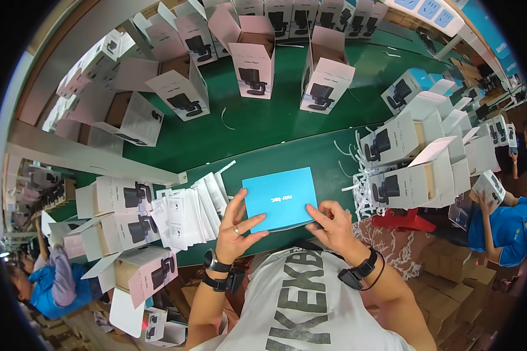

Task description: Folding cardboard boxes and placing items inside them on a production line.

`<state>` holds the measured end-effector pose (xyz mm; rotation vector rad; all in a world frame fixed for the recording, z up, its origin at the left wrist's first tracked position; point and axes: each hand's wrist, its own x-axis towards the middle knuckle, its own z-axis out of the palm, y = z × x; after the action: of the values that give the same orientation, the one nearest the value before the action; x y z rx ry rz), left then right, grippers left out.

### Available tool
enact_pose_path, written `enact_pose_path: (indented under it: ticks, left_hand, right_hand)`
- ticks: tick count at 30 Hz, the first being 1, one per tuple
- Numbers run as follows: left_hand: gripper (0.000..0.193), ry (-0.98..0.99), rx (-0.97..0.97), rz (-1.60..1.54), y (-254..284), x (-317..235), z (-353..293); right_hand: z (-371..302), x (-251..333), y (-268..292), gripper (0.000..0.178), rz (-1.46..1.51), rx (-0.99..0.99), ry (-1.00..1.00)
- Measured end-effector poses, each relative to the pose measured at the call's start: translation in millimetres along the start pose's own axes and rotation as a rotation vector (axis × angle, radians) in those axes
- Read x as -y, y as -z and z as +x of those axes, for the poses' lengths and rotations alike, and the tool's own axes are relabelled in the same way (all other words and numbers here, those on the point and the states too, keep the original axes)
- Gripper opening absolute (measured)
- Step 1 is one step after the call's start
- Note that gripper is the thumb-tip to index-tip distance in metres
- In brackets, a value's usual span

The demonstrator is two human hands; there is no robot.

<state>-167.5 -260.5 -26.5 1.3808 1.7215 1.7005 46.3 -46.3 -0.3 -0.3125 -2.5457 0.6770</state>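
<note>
A blue rectangular package (280, 199) with white lettering sits between my hands at the near edge of the green table. Its flat upper face shows, with a thin strip of its near edge; how deep it is I cannot tell. My left hand (236, 227) grips its left side and near corner, with thumb and forefinger against the edge. At the lower right corner my right hand (332, 223) holds it, thumb on the blue face and the other fingers curled beside and under it. Just left of my left hand lies a fanned stack of white printed leaflets (184, 217).
Open white cartons (255, 64) with a black device pictured stand along the back. More open cartons (137, 269) line the left, and others (401, 184) the right, beside white paper strips (364, 190). People in blue work at both sides, near a red object (404, 220).
</note>
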Motion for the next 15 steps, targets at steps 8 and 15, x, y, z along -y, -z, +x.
enact_pose_path:
  ticks: [8,15]
  left_hand:
    - [0.058,-0.16,0.205,0.653,10.5,-43.4,27.1]
    - [0.081,-0.093,0.281,1.094,-50.9,-20.0,18.3]
  right_hand:
    - [7.4,2.3,-5.3,0.055,-0.104,0.023,0.15]
    - [-3.7,15.4,-27.6,0.043,-0.018,-0.081,0.116]
